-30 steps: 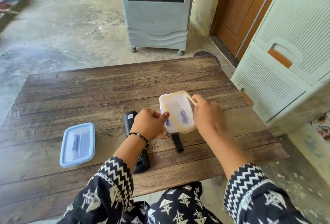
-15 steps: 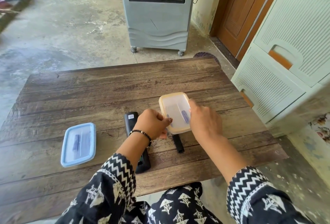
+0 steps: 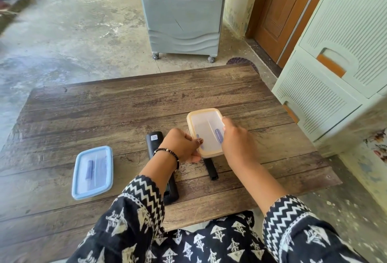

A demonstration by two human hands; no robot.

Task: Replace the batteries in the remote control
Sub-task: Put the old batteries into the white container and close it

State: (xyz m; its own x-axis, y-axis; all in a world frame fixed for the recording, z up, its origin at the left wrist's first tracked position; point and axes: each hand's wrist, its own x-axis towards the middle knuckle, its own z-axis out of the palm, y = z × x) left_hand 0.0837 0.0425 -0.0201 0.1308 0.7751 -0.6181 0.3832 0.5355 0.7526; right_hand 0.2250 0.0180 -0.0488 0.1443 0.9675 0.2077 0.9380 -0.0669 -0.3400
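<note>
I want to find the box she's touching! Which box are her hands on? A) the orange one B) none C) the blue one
A: both the left hand and the right hand hold the orange box; the blue box sits alone, apart from them.

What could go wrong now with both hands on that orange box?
The left hand and right hand grip the orange box; a sudden lid pop could throw out the batteries. The loose battery cover lies just under it and could get knocked off the table. The remote sits under the left wrist.
</note>
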